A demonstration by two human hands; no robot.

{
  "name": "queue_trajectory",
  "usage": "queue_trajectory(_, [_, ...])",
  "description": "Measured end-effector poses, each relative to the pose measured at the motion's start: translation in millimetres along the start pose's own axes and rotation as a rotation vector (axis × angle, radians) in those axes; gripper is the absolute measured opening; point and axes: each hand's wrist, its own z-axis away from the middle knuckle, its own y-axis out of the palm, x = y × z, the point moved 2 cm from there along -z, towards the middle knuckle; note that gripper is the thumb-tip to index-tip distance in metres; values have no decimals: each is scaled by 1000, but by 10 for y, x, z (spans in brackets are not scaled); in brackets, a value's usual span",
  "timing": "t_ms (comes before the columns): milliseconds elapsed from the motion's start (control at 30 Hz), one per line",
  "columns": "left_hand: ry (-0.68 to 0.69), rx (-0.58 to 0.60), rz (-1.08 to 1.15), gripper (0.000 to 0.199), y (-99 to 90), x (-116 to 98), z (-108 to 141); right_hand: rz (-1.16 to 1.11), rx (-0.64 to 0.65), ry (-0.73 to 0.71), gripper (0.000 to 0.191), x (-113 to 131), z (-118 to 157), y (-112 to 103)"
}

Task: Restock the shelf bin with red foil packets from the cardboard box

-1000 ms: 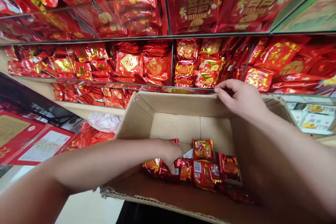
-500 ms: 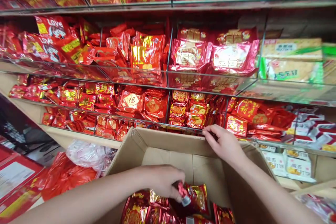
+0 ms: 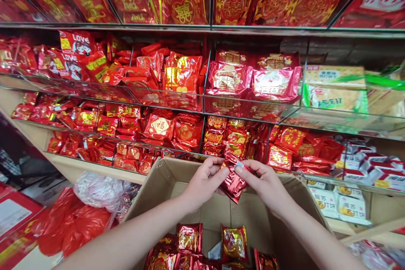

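Between both hands, over the far part of an open cardboard box (image 3: 177, 177), is a small shiny red snack packet (image 3: 233, 183). My left hand (image 3: 207, 179) pinches its left side with thumb and fingers. On the other side, my right hand (image 3: 262, 181) grips it near a small pale label. Several more red and gold packets lie at the bottom of the box, among them an upright-facing gold-fronted packet (image 3: 234, 242) and a red one (image 3: 190, 237). Just beyond the hands is a shelf bin of stacked red-gold packets (image 3: 236, 141).
Shelves with clear dividers (image 3: 253, 103) run across the back, filled with red packets. White-wrapped biscuits (image 3: 337, 202) lie low on the right. Red plastic bags (image 3: 74, 223) and a clear bag (image 3: 99, 190) are left of the box.
My left hand has lifted a red packet from inside the box up to the far rim. My right hand has left the rim and now grips that packet too. The view has shifted slightly.
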Motion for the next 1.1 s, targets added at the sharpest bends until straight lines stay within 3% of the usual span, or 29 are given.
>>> queue_trajectory(67, [-63, 32, -91, 32, -31, 56, 31, -30, 12, 5, 24, -62, 21, 5])
queue_trajectory(167, [-29, -24, -223, 25, -133, 87, 68, 53, 69, -49, 24, -100, 70, 31])
queue_trajectory(267, [-56, -82, -164, 32, -227, 101, 80, 87, 95, -64, 31, -79, 110, 47])
queue_trajectory(400, [-86, -40, -45, 38, -247, 86, 57, -34, 67, -25, 28, -23, 128, 33])
queue_trajectory(700, [50, -113, -70, 31, -200, -3, 25, -63, 74, -58, 21, -5, 130, 37])
queue_trajectory(833, [155, -185, -125, 27, -200, -51, 51, 244, -63, -228, 17, -8, 175, 49])
queue_trajectory(933, [103, -176, -38, 35, -162, -134, 99, 525, -155, -470, 10, 38, 213, 74])
queue_trajectory(1100, [-33, -127, 175, 38, -77, -270, 154, 865, -20, -803, 18, 121, 273, 162])
